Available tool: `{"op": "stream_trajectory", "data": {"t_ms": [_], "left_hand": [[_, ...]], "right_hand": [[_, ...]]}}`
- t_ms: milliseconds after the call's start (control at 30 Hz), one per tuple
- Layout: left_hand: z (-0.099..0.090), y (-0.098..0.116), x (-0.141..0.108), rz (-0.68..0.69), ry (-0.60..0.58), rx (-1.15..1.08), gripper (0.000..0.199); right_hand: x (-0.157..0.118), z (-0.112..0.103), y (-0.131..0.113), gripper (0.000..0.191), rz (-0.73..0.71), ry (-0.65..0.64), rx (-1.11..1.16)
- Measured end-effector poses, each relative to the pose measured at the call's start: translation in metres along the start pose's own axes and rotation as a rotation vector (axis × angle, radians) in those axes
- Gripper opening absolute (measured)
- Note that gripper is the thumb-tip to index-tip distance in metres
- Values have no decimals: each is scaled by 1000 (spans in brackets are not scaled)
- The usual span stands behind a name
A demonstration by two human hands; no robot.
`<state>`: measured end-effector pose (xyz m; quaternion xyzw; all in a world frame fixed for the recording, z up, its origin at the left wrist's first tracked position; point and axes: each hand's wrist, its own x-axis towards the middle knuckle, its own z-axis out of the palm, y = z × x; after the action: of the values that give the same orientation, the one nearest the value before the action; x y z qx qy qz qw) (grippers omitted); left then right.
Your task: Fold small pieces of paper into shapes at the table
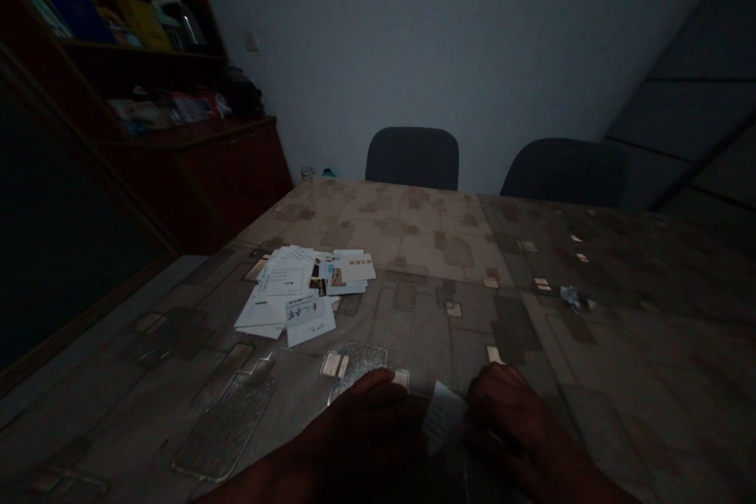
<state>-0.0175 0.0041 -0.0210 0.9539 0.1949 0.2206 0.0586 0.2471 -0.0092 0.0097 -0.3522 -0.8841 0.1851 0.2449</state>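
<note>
Between my two hands, near the front edge of the view, is a small white card (444, 414) with faint lines of print, standing tilted. My left hand (372, 429) is closed, its fingertips against the card's left edge. The fingers of my right hand (511, 413) are curled at the card's right edge. Deep shadow hides most of the fingers and the lower part of the card. Ahead and to the left, a loose, overlapping pile of cards (283, 283) lies on the table, some with dark writing or small pictures.
A patterned cloth covers the table (413, 303). On its right side lies a small crumpled shiny piece (576, 299). Two dark chairs, one left (412, 157) and one right (564, 169), stand at the far edge. A cabinet (230, 181) with filled shelves is at the left.
</note>
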Motion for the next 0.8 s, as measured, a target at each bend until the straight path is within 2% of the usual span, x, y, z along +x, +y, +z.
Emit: {"op": "stream_trajectory", "data": {"t_ms": [100,200,333,467,800], "left_hand": [[-1,-1,-2,-53,-14,16,17],[-4,-1,-6,-91,22,3,13],[-3,2,-6,-69,41,-13,29],[3,3,0,-28,42,-23,13],[4,7,2,-47,81,28,12]], "right_hand": [[0,5,1,14,26,5,-15],[-1,5,0,15,56,-9,-8],[-3,4,-1,17,78,-28,-6],[-2,2,-2,19,138,-28,3],[-1,7,0,21,253,-35,-58]]}}
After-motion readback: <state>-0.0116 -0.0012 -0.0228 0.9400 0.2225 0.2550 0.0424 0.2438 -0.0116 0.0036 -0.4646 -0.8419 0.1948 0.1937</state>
